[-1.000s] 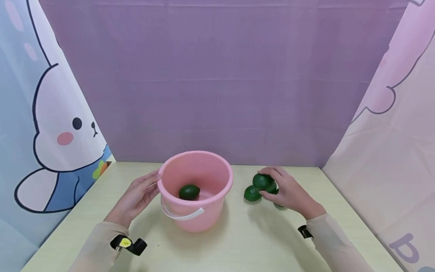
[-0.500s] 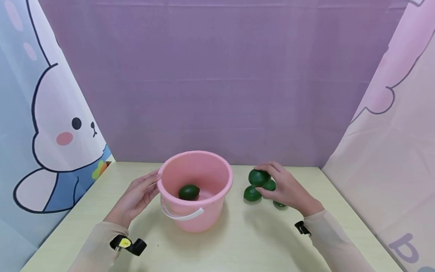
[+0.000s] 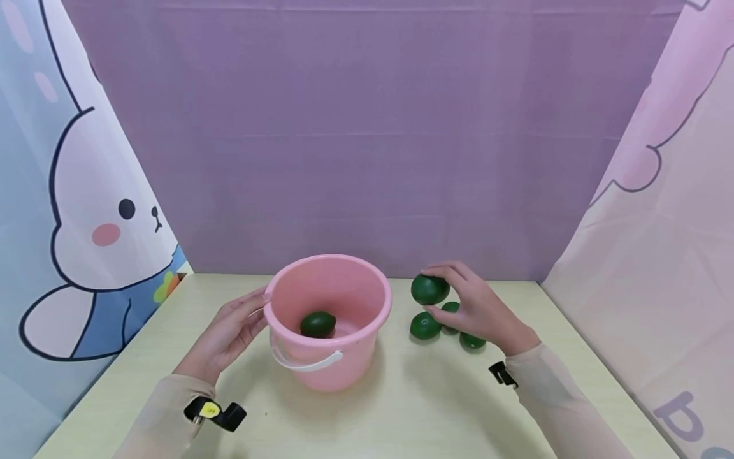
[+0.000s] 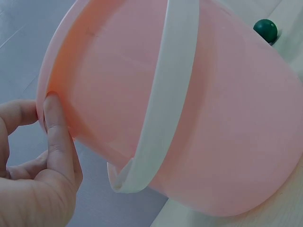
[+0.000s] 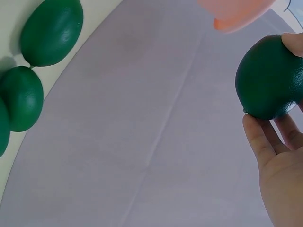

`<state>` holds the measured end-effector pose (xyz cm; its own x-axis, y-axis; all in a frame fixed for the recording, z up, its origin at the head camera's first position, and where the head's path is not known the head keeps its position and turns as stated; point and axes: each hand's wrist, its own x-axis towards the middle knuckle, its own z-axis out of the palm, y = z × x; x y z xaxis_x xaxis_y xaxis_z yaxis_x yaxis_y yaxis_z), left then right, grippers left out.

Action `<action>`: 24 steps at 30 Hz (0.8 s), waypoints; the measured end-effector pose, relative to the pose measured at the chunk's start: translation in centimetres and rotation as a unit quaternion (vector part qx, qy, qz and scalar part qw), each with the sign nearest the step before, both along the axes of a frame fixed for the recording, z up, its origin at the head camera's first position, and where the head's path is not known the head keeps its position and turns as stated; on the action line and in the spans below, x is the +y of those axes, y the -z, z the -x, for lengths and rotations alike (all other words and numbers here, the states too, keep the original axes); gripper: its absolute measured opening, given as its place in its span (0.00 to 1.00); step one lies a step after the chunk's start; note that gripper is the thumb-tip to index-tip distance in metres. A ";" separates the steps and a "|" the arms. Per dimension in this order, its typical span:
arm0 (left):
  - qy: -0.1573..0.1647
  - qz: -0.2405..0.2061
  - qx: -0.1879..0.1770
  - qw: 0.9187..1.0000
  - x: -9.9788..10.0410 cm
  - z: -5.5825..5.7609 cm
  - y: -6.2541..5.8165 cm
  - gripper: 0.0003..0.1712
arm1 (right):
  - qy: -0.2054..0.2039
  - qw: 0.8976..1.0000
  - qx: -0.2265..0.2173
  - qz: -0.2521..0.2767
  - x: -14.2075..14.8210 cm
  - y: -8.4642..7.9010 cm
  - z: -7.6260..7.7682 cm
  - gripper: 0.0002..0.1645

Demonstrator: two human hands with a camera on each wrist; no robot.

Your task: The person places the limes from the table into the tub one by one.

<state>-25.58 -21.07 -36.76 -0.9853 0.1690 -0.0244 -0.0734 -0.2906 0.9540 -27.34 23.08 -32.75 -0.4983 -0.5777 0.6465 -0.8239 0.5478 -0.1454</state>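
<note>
A pink bucket with a white handle stands upright on the table, one dark green lime lying inside. At its left side, my left hand pinches the rim; the left wrist view shows a finger against the outer wall just under it. Between thumb and fingertips, my right hand holds another lime, raised off the table to the right of the bucket. Below this hand, several limes rest close together: one in front, one behind, partly hidden, and one to the right.
The pale wooden table ends at a purple cloth backdrop. Printed cloth with a cartoon rabbit walls the left side, and a pink and cream cloth the right. Bands with small black devices sit on both wrists.
My right hand has lifted its lime up and to the left, away from the other limes, which now show more. The left hand and the bucket stay in place.
</note>
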 end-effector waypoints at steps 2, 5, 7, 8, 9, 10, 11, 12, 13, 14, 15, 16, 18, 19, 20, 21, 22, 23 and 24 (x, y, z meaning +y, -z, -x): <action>0.000 -0.001 0.000 1.000 0.0 0.0 0.0 0.31 | -0.001 1.000 0.001 0.001 -0.3 -0.2 0.0 0.35; 0.002 -0.004 0.000 1.000 0.0 0.0 0.0 0.31 | -0.002 1.000 0.005 0.003 -0.6 -0.4 0.0 0.35; 0.001 -0.005 0.000 1.000 0.0 0.0 0.0 0.31 | -0.005 1.000 0.007 0.005 -0.8 -0.5 0.0 0.35; 0.001 -0.004 -0.001 1.000 0.0 0.0 0.0 0.31 | -0.006 1.000 0.009 0.006 -0.9 -0.6 0.0 0.35; 0.000 -0.004 -0.001 1.000 -0.1 0.0 0.0 0.31 | -0.006 1.000 0.010 0.006 -1.0 -0.6 0.0 0.35; 0.000 -0.003 -0.001 1.000 -0.1 0.0 0.0 0.31 | -0.007 1.000 0.011 0.008 -1.1 -0.7 0.0 0.35; 0.000 -0.003 -0.001 1.000 -0.1 0.0 0.0 0.31 | -0.008 1.000 0.013 0.008 -1.1 -0.7 0.0 0.35; -0.001 -0.002 -0.002 1.000 -0.1 0.0 0.1 0.31 | -0.009 1.000 0.015 0.009 -1.2 -0.7 0.0 0.35; -0.001 -0.001 -0.002 1.000 -0.1 0.0 0.1 0.30 | -0.012 1.000 0.016 0.011 -1.3 -0.7 0.0 0.35; -0.002 -0.001 -0.002 1.000 -0.1 0.0 0.1 0.30 | -0.015 1.000 0.018 0.013 -1.4 -0.8 0.1 0.35; -0.002 -0.001 -0.002 1.000 -0.1 0.0 0.1 0.30 | -0.017 1.000 0.020 0.016 -1.5 -0.8 0.1 0.35; -0.002 -0.002 -0.001 1.000 -0.1 0.0 0.1 0.31 | -0.020 0.999 0.022 0.018 -1.6 -0.8 0.1 0.35; -0.003 0.000 -0.002 1.000 -0.1 0.0 0.1 0.32 | -0.025 0.999 0.028 0.021 -1.9 -0.9 0.2 0.36; -0.003 0.001 -0.002 1.000 -0.1 0.0 0.1 0.33 | -0.028 0.999 0.028 0.023 -2.0 -1.0 0.2 0.36; -0.004 0.004 -0.003 1.000 -0.1 -0.1 0.1 0.34 | -0.031 0.999 0.029 0.024 -2.1 -1.1 0.3 0.36; -0.005 0.006 -0.004 1.000 -0.1 -0.2 0.1 0.35 | -0.032 0.999 0.030 0.024 -2.2 -1.2 0.3 0.36; -0.006 0.009 -0.004 1.000 -0.2 -0.2 0.1 0.36 | -0.033 0.999 0.031 0.024 -2.4 -1.2 0.3 0.35; -0.008 0.012 -0.006 1.000 -0.2 -0.3 0.1 0.37 | -0.032 0.999 0.032 0.024 -2.5 -1.3 0.3 0.35; -0.009 0.014 -0.007 1.000 -0.2 -0.3 0.1 0.37 | -0.033 0.999 0.032 0.024 -2.6 -1.4 0.4 0.35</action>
<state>-25.25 -21.25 -36.84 -0.9877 0.1500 -0.0434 -0.0826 -0.2654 0.9606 -27.70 20.52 -31.40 -0.4168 -0.5753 0.7037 -0.8664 0.4856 -0.1162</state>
